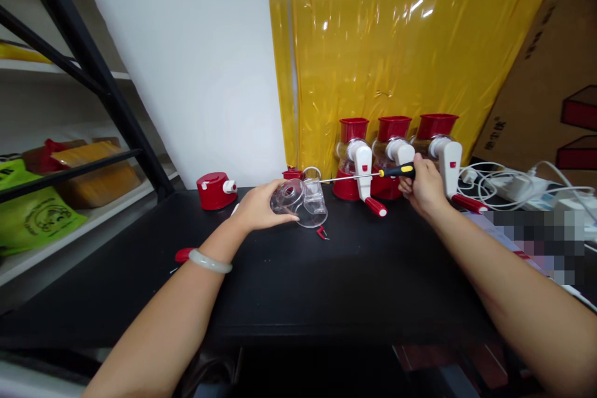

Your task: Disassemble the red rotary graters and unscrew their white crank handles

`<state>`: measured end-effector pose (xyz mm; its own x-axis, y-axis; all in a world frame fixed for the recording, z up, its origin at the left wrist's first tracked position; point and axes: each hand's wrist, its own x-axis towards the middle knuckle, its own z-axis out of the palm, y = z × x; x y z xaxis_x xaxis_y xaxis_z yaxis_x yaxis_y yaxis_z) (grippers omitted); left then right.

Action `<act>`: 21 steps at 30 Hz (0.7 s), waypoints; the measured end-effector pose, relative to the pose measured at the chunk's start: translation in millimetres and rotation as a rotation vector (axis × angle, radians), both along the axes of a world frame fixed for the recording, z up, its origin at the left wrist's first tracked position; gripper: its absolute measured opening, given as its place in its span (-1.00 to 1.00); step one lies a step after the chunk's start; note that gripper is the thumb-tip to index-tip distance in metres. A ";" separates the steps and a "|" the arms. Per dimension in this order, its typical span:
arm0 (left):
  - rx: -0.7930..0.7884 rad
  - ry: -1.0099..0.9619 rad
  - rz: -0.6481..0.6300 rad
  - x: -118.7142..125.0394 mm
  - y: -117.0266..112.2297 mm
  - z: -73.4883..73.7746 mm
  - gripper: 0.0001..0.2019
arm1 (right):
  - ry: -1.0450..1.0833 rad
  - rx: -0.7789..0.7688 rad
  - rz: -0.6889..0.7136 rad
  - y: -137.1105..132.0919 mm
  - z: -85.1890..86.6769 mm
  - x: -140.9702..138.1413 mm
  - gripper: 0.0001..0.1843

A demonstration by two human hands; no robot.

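My left hand (263, 205) is wrapped round a clear plastic grater body (310, 208) and holds it tilted over the black table. A screwdriver (396, 171) with a black and yellow handle is gripped in my right hand (426, 185). Its long metal shaft points left, and the tip meets or sits just beside the right side of the clear body; I cannot tell which. Just below the clear body lies a small red clip-like part (322, 233). Behind it are a red part (292, 173) and a white ring (311, 171), both partly hidden.
Several red and white rotary graters (355, 161) stand at the back right. A round red base (216, 191) sits at the back left of the black table (326, 286). White cables (504, 183) tangle at the right. Shelves (93, 224) stand left.
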<state>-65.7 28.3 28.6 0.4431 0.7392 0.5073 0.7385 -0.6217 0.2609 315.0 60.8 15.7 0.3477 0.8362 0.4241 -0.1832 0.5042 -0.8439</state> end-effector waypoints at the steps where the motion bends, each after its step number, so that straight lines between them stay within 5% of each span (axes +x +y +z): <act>1: 0.000 0.002 -0.006 0.1 -0.2 0.3 -0.18 | 0.018 -0.006 0.002 0.4 0.0 -0.2 -0.53; 21: 0.011 0.027 -0.022 -1.9 3.1 1.6 -0.07 | 0.133 -0.054 0.072 5.1 -7.9 -4.7 -0.55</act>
<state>-67.6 31.4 30.2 0.4731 0.7236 0.5025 0.7313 -0.6407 0.2341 310.3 65.9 7.8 0.3362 0.8812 0.3323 -0.3296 0.4406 -0.8350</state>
